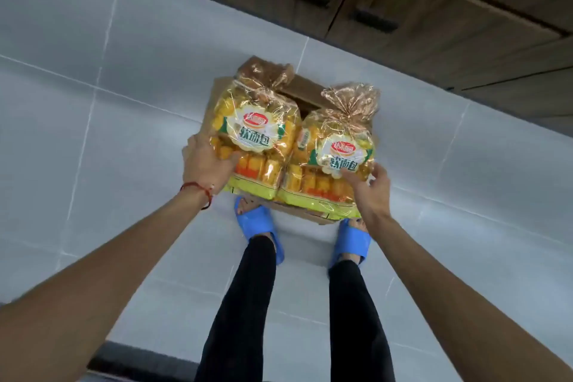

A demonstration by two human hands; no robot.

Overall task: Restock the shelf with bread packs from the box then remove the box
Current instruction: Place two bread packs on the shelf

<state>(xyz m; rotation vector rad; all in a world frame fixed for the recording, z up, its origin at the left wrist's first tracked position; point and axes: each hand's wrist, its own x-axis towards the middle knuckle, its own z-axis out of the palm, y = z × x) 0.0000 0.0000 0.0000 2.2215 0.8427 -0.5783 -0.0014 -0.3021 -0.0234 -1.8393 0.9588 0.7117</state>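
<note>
Grey tiled floor [108,102] runs to wooden cabinets [403,9] (dark handles). A cardboard box [305,93] sits on the floor, just ahead of blue slippers [257,223]. Above the box, the left bread pack [257,133] and right bread pack [335,158] lie side by side. Their long axes run away from the person, with the tied tops toward the cabinets. The left hand [206,164] curls its fingers [231,158] round the left bread pack's edge. The right hand [372,189] pinches the right bread pack.

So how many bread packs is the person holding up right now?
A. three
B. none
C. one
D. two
D: one bread pack and a second bread pack are held side by side, one on each side, above the cardboard box.
</note>
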